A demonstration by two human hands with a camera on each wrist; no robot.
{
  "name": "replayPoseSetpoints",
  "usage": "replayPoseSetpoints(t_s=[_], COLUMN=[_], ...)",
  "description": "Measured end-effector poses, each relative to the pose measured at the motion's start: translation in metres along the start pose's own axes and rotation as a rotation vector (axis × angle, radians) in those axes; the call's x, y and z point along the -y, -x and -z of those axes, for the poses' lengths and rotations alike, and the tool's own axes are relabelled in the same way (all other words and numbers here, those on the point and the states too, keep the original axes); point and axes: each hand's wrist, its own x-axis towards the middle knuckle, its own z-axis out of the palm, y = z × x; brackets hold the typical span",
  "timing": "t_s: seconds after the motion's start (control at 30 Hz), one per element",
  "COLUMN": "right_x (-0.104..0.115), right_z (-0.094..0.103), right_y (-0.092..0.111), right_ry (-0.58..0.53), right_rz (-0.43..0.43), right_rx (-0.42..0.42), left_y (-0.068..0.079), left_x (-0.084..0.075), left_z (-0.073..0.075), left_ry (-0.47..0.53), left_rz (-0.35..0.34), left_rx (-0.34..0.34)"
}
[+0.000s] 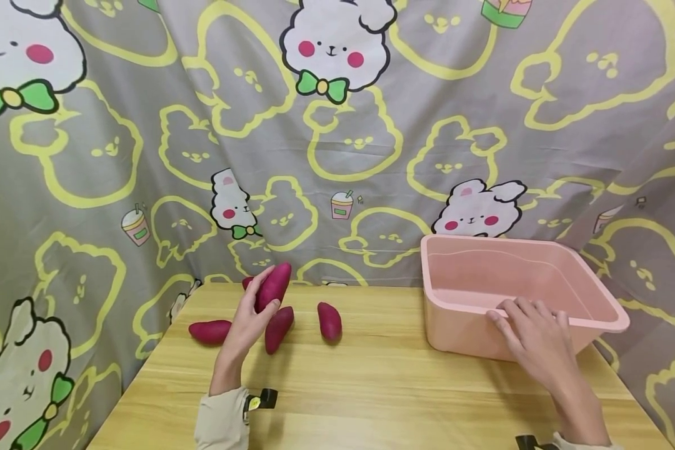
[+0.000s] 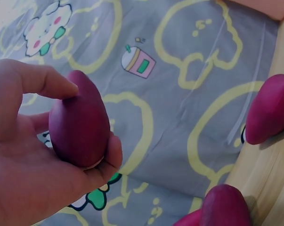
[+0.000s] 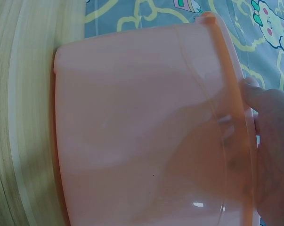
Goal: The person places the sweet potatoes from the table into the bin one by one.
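My left hand grips a purple-skinned sweet potato, raised above the wooden table. In the left wrist view, the fingers and thumb of that hand curl round the sweet potato. Below and around it lie more sweet potatoes: one to the left, one just under the hand and one further right. Another is mostly hidden behind the left hand. At the right, my right hand holds the near rim of a pink plastic bin, its fingers hooked over the edge.
The wooden table ends against a grey curtain printed with yellow outlines and white rabbits. The bin's bare inside wall shows in the head view. Curtain also hangs along the left and right sides.
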Motion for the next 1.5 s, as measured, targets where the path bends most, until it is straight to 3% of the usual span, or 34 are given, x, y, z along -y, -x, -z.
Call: replayPoseSetpoints(t_s=[0.73,0.9,1.17,1.5], right_x=[-0.007,-0.005,-0.003,-0.005], right_z=[0.002,0.001,0.000,-0.001], right_y=[0.001,0.000,-0.005,-0.002], right_ry=[-0.005,-0.010,-0.023,-0.018], right_rz=[0.005,0.006,0.007,-0.002], right_rx=[-0.008,0.003,0.006,-0.001], left_y=[0.002,0.003,0.002,-0.005], left_x=[-0.010,-0.010,-0.011,-0.020], left_z=[-0.025,-0.030,-0.034,-0.053], left_ry=[0.079,0.093,0.122,0.123], left_rz=[-0.101,-0.129,-0.100,-0.131], left_rx=[-0.027,0.008,0.020,0.064])
